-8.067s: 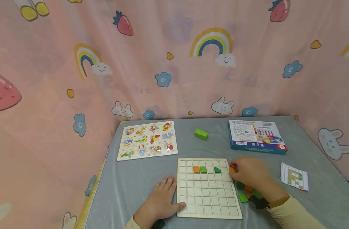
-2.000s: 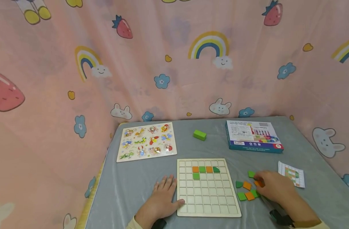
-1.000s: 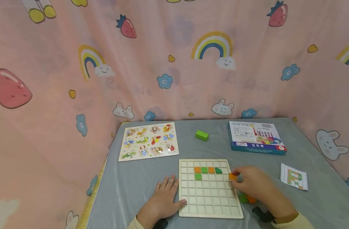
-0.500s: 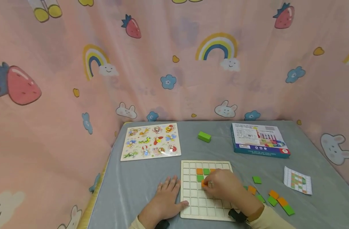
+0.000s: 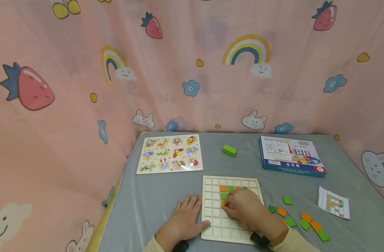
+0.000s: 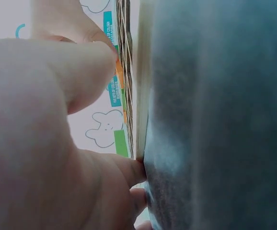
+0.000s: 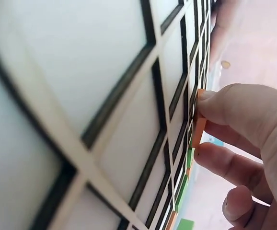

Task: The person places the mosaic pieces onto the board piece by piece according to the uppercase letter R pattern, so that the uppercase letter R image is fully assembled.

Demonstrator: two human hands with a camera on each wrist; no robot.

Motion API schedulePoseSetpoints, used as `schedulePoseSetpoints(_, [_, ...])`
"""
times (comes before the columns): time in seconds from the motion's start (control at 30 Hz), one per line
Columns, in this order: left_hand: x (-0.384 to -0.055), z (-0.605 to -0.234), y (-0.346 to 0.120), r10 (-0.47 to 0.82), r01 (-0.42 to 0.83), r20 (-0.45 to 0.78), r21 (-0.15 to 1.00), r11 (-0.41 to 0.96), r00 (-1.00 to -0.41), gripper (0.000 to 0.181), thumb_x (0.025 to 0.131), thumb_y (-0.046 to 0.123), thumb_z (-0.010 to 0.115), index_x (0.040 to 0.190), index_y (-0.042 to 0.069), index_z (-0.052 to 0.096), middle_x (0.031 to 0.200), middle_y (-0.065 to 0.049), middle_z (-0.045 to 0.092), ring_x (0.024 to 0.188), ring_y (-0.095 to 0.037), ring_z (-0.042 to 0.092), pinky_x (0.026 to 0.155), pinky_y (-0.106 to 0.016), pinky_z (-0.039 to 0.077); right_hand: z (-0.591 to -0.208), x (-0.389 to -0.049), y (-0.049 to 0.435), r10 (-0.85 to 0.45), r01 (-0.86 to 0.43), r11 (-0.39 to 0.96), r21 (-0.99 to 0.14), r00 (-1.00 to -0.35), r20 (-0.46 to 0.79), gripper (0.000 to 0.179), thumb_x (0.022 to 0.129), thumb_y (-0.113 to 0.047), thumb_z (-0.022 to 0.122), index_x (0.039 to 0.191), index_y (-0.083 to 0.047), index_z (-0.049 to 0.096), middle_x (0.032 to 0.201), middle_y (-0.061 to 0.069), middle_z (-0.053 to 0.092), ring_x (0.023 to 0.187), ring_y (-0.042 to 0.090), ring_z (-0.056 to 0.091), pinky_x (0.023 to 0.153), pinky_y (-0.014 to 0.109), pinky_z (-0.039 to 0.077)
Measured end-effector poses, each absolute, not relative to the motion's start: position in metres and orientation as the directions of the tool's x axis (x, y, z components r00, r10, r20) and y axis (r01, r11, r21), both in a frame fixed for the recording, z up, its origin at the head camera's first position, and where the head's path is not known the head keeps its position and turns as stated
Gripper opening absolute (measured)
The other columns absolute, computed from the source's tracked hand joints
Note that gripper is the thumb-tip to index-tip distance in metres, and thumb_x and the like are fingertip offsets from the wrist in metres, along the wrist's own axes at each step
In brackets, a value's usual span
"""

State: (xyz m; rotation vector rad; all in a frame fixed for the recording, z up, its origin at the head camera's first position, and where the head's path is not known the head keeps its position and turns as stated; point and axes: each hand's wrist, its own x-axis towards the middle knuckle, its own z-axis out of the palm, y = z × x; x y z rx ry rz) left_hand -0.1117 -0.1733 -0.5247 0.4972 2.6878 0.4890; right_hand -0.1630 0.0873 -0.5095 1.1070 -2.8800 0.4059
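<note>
My right hand (image 5: pixel 247 208) pinches an orange square tile (image 5: pixel 223 204) between thumb and fingers, at the third row of the wooden grid board (image 5: pixel 215 231). The right wrist view shows this orange tile (image 7: pixel 199 125) tilted against the grid. Above it sits a green tile (image 5: pixel 223 196), under a row with an orange tile (image 5: pixel 223 188), a green tile (image 5: pixel 230 188), another orange and a dark green piece, partly covered by the right hand. My left hand (image 5: pixel 185 220) lies flat, fingers spread on the cloth, its thumb on the board's left edge.
Several loose orange and green tiles (image 5: pixel 304 224) lie right of the board, near a pattern card (image 5: pixel 333 203). Behind stand a boxed set (image 5: pixel 292 155), a green block (image 5: pixel 229 151) and an insect puzzle (image 5: pixel 170 154). A printed curtain (image 5: pixel 166 63) hangs beyond the table.
An orange and a green tile joined the board earlier. My right hand then took another orange tile from the loose ones and carried it left onto the board. My left hand stays put.
</note>
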Motion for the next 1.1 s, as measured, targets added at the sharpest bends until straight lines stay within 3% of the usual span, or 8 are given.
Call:
schedulePoseSetpoints(0.43, [-0.11,-0.525,-0.171,0.401,0.266,-0.291,0.409,0.873,-0.869,0.094,0.102,0.07,0.055,0.169,0.008,0.032,0.176,-0.013,0.023,0.161,-0.038,0.017,0.124,-0.065,0.019,-0.513,-0.158,0.094,-0.664,-0.683,0.676,-0.276,-0.727,0.174,0.005,0.091,-0.025,0.087,0.088,-0.021,0.085,0.087,-0.014,0.069,0.076,0.005,0.066,0.064,0.031,0.057])
schedulePoseSetpoints(0.7, [-0.114,-0.543,-0.174,0.409,0.275,-0.248,0.439,0.855,-0.878,0.096,0.102,0.074,0.049,0.169,0.008,0.031,0.176,-0.012,0.021,0.162,-0.038,0.014,0.125,-0.067,0.014,-0.504,-0.154,0.122,-0.542,-0.551,0.784,-0.285,-0.832,0.117,0.007,0.092,-0.022,0.085,0.098,-0.019,0.085,0.098,-0.007,0.076,0.093,0.017,0.074,0.075,0.04,0.062])
schedulePoseSetpoints(0.87, [-0.113,-0.538,-0.174,0.413,0.265,-0.257,0.461,0.847,-0.874,0.099,0.101,0.075,0.049,0.169,0.006,0.03,0.176,-0.014,0.021,0.162,-0.039,0.014,0.124,-0.068,0.014,-0.508,-0.157,0.158,-0.394,-0.383,0.868,-0.316,-0.918,0.031,0.012,0.093,-0.018,0.083,0.104,-0.013,0.083,0.101,0.0,0.074,0.09,0.023,0.072,0.076,0.046,0.061])
schedulePoseSetpoints(1.1, [-0.112,-0.532,-0.172,0.413,0.273,-0.246,0.452,0.849,-0.877,0.096,0.103,0.072,0.05,0.169,0.006,0.031,0.176,-0.014,0.022,0.162,-0.039,0.014,0.125,-0.067,0.013,-0.514,-0.165,0.222,-0.209,-0.2,0.963,-0.183,-0.977,-0.033,0.034,0.086,-0.009,0.08,0.119,0.0,0.077,0.114,0.023,0.07,0.103,0.045,0.067,0.087,0.066,0.054])
